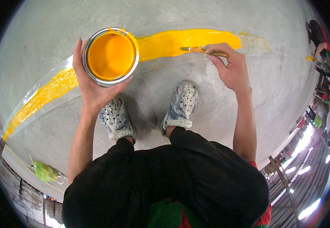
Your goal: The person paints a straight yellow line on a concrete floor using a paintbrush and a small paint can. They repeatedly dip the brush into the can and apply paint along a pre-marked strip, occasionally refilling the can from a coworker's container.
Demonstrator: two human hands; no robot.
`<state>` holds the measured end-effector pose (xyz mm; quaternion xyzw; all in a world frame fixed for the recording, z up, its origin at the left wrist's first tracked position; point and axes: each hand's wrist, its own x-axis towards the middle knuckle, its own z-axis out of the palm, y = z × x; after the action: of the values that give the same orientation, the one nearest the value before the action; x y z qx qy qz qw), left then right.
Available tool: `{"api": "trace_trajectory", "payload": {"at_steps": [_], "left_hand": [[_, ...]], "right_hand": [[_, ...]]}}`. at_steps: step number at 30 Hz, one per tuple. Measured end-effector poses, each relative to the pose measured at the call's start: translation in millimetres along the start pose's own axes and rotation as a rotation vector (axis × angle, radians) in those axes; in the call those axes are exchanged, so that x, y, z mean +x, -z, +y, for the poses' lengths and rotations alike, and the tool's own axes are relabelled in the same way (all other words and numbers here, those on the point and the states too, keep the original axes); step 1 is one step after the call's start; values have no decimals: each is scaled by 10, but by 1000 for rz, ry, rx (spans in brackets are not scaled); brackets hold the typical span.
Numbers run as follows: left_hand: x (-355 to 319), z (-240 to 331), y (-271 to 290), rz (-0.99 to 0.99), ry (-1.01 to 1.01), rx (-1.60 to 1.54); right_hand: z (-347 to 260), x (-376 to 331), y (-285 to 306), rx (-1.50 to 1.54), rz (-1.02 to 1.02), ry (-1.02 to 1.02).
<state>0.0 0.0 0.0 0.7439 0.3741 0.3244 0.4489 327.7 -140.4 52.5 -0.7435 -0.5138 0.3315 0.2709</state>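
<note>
My left hand [92, 89], spread wide, grips the paint can [110, 81]; my right hand [234, 70] pinches the brush [196, 49] over the floor's [218, 114] yellow stripe [165, 41].

Workshop or industrial shed, probably, far edges being warped — bare concrete floor [212, 114], ribbed roof [305, 186], bright light strips [309, 209].

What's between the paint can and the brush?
In the head view, a yellow paint stripe on the grey floor shows between can and brush.

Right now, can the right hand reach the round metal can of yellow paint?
Likely yes: the left hand holds the can mouth-up; nothing visible blocks the right hand, which grips a wooden-handled brush.
</note>
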Motion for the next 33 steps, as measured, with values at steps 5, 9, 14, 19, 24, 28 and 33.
{"api": "trace_trajectory", "payload": {"at_steps": [5, 9, 14, 19, 24, 28, 33], "left_hand": [[-11, -20, 37, -10, 14, -3], [9, -20, 37, -8, 3, 2], [0, -14, 50, -4, 3, 1], [7, -12, 36, -15, 2, 15], [1, -14, 47, -13, 15, 28], [13, -16, 31, -19, 0, 38], [2, 3, 69, -6, -4, 66]], "right_hand": [[-49, 61, 34, -6, 15, 77], [-56, 114, -37, -61, -60, 95], [-43, 119, 56, -48, 17, 133], [13, 98, 60, -90, -21, 108], [67, 93, 138, -42, 21, 91], [93, 102, 157, -103, -35, 126], [128, 96, 203, -96, 18, 65]]}}
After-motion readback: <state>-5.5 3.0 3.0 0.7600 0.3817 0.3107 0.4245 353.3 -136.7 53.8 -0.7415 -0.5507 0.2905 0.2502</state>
